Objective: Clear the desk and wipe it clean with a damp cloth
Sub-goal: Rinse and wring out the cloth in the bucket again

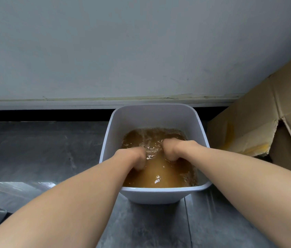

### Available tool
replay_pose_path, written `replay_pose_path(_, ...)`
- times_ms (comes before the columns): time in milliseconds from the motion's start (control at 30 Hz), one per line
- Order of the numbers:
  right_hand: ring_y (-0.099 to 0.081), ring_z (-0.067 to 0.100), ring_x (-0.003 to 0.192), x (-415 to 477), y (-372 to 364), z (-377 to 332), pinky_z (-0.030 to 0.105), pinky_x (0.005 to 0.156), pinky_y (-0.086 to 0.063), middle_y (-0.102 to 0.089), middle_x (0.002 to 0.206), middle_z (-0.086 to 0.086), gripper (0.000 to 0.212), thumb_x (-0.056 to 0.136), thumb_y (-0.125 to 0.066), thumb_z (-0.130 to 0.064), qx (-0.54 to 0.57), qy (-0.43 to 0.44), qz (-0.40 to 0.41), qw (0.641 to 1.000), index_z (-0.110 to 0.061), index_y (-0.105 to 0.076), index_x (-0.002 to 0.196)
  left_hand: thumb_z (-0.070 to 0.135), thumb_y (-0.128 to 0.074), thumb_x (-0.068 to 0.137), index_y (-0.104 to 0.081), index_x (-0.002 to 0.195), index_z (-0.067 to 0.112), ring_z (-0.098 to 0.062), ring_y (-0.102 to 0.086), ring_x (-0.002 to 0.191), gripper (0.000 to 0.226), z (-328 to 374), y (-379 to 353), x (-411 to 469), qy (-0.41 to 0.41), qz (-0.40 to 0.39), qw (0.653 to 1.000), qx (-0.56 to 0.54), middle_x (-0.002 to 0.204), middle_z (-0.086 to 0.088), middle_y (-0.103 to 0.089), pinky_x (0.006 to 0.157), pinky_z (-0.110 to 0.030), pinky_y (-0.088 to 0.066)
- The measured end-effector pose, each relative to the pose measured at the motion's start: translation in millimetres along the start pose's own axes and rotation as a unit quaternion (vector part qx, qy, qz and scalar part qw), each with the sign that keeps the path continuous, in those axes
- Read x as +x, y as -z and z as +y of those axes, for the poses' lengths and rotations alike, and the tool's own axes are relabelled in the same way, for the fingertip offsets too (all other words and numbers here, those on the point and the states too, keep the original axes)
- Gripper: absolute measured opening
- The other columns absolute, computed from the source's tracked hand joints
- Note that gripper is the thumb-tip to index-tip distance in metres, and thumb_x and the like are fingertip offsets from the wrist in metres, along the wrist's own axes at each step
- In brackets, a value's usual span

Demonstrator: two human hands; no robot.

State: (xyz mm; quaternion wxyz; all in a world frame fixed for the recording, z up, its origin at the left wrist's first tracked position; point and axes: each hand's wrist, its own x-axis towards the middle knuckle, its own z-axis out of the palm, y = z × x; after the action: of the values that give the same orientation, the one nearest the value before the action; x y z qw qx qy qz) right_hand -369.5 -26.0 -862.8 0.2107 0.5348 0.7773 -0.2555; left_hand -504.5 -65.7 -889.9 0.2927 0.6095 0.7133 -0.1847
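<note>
A white plastic tub (152,114) stands on the dark floor, holding murky brown water (180,174). Both of my hands reach into it from the near side. My left hand (132,156) and my right hand (175,147) are curled into fists, with the fingers dipped below the rippling surface. Under the water a paler brown mass, which looks like the cloth (159,169), hangs between and below the two fists. Both hands seem to grip its upper edge. The murky water hides the cloth's outline.
The tub sits against a pale wall with a white skirting board (51,102). Flattened cardboard boxes (259,126) lean at the right, close to the tub. Dark grey floor tiles (42,149) spread out to the left and in front.
</note>
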Motion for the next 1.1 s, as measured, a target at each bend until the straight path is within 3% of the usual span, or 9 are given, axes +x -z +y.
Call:
replay_pose_path(100,-0.059,0.030,0.099,2,15,1,0.029,0.075,-0.045,-0.058,0.111,0.015,0.029,0.098,-0.053,-0.004,0.139,-0.024,0.014,0.990,0.002,-0.059,0.126,0.019,-0.048,0.099,-0.054,0.122,0.003,-0.033,-0.067,0.098,0.029,1,9,-6,0.047,-0.055,0.987,-0.145,0.121,-0.015,-0.063,0.085,-0.040,-0.058)
replay_pose_path(267,-0.046,0.019,0.052,-4,34,-2,0.025,0.046,-0.042,-0.050,0.060,0.009,0.027,0.098,-0.039,-0.004,0.457,-0.125,0.006,0.881,-0.008,-0.058,0.080,0.022,-0.049,0.102,-0.055,0.084,-0.001,-0.008,-0.051,0.037,0.030,3,28,-13,0.104,-0.233,0.734,-0.630,0.064,-0.009,-0.058,0.031,-0.014,-0.039)
replay_pose_path(400,-0.049,0.012,0.059,-17,43,-7,0.025,0.057,-0.040,-0.056,0.060,-0.001,0.035,0.101,-0.038,-0.016,0.556,-0.133,-0.019,0.820,-0.020,-0.066,0.082,0.002,-0.053,0.097,-0.058,0.099,-0.008,-0.028,-0.068,0.076,0.011,6,35,-23,0.029,-0.180,0.607,-0.774,0.091,-0.024,-0.065,0.069,-0.036,-0.062)
replay_pose_path(500,-0.057,0.015,0.078,-28,40,-19,0.032,0.079,-0.042,-0.064,0.082,0.000,0.036,0.102,-0.041,-0.040,0.569,-0.122,-0.033,0.813,-0.021,-0.064,0.083,0.004,-0.057,0.096,-0.063,0.114,0.000,-0.036,-0.063,0.113,0.019,9,34,-33,-0.079,-0.175,0.623,-0.758,0.120,-0.025,-0.065,0.099,-0.051,-0.051)
replay_pose_path(600,-0.057,0.018,0.084,-33,40,-25,0.037,0.094,-0.040,-0.065,0.088,0.004,0.048,0.103,-0.034,-0.054,0.558,-0.107,-0.005,0.823,-0.020,-0.064,0.085,0.001,-0.061,0.093,-0.064,0.096,0.007,-0.028,-0.066,0.093,0.008,14,33,-38,-0.080,-0.127,0.621,-0.769,0.104,-0.018,-0.066,0.084,-0.043,-0.057)
replay_pose_path(700,-0.049,0.016,0.075,-37,46,-20,0.032,0.076,-0.043,-0.057,0.092,0.003,0.042,0.102,-0.041,-0.054,0.549,-0.090,0.016,0.831,-0.019,-0.061,0.095,-0.006,-0.064,0.084,-0.060,0.098,0.011,-0.020,-0.060,0.072,0.022,12,27,-34,-0.073,0.047,0.719,-0.689,0.093,-0.013,-0.062,0.068,-0.036,-0.060)
replay_pose_path(833,-0.052,0.016,0.066,-51,52,-10,0.025,0.060,-0.044,-0.061,0.084,0.008,0.025,0.104,-0.050,-0.033,0.585,-0.024,-0.063,0.808,-0.010,-0.058,0.099,0.015,-0.074,0.078,-0.053,0.099,0.022,-0.017,-0.063,0.082,0.031,6,25,-39,-0.181,0.263,0.888,-0.332,0.091,0.003,-0.065,0.072,-0.032,-0.053)
replay_pose_path(933,-0.062,0.022,0.073,-53,45,-10,0.029,0.068,-0.055,-0.066,0.094,0.018,0.007,0.100,-0.058,-0.009,0.579,0.022,-0.021,0.815,-0.005,-0.058,0.104,0.015,-0.067,0.085,-0.054,0.101,0.018,-0.021,-0.062,0.086,0.021,3,27,-44,-0.185,0.290,0.915,-0.212,0.096,-0.001,-0.066,0.071,-0.031,-0.049)
replay_pose_path(1100,-0.066,0.026,0.074,-59,26,-11,0.043,0.077,-0.060,-0.063,0.089,0.018,0.034,0.084,-0.068,0.010,0.429,0.128,0.090,0.889,-0.011,-0.045,0.098,0.010,-0.065,0.084,-0.057,0.080,0.021,-0.021,-0.064,0.077,0.014,0,27,-47,-0.140,0.238,0.941,-0.195,0.081,-0.001,-0.066,0.058,-0.025,-0.044)
